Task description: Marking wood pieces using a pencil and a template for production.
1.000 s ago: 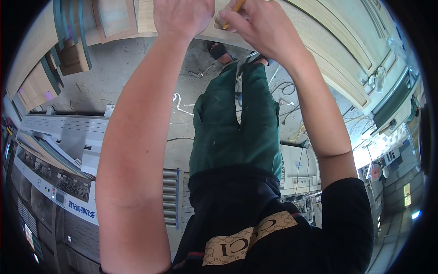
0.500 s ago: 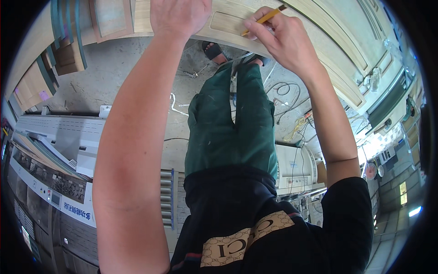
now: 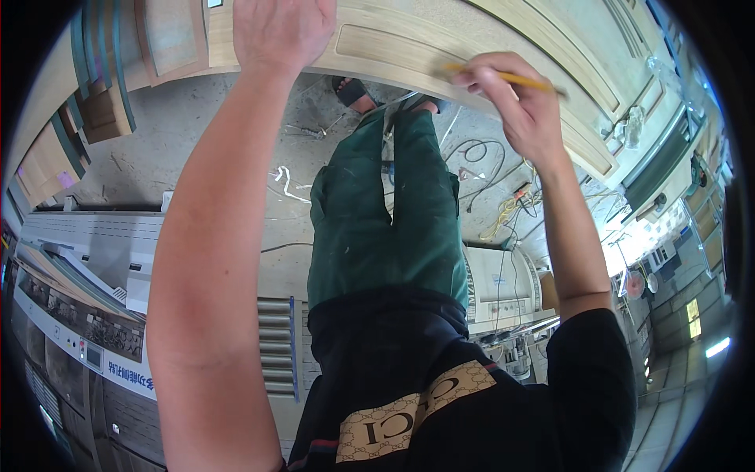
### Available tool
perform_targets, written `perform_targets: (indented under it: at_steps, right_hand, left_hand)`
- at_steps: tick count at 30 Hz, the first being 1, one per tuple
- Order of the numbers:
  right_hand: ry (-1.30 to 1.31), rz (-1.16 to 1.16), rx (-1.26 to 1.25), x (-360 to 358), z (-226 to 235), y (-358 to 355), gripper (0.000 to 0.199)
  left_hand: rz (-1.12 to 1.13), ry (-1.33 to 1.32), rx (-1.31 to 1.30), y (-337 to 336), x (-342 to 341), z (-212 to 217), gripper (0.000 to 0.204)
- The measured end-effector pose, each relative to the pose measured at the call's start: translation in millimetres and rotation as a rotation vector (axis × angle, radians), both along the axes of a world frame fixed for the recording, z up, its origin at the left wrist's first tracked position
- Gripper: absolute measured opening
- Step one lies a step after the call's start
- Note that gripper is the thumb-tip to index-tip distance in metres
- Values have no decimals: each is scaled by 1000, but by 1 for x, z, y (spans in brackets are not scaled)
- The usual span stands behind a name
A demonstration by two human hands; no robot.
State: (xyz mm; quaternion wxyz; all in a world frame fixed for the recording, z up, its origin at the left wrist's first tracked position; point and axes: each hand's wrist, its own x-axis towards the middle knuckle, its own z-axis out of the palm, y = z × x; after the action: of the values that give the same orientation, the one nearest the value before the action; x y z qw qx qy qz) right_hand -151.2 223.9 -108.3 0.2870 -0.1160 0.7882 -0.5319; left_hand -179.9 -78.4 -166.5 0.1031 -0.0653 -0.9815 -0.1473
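Holding the pencil [image 3: 519,79]: right hand [image 3: 528,106], its fingers [image 3: 487,79] pinched around the shaft; hand and pencil are both blurred.
Pencil: between thumb and fingers, over the panel [image 3: 393,49] by the edge closest to the person; tip to the left, back end jutting right past the knuckles; cannot tell whether the tip touches the wood.
Left hand [image 3: 283,31]: at that same edge, well apart from the pencil; its fingers are cut off at the top, so cannot tell whether they grip or lie loose.
Pencil's shift: half a second ago its back end pointed away from the person; now it has swung round and the shaft slopes toward the near edge.
Hands' gap: wider than in both earlier frames; at first the pencil was just beside the left hand.
Floor [image 3: 185,122]: a looped cable [image 3: 501,157] beyond the edge.
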Motion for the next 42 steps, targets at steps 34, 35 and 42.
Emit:
perform_targets:
  at_steps: [34,35,42]
  right_hand:
    - [522,-380,-12,72,-55,-147,20]
    - [521,-380,-11,71,-56,-148,20]
    - [519,-378,33,70,-56,-150,17]
  left_hand:
    - [-35,-148,-76,2,-2,2,25]
    - [-40,-139,-81,1,-2,1,25]
    - [-10,-217,-191,-12,-1,-20,45]
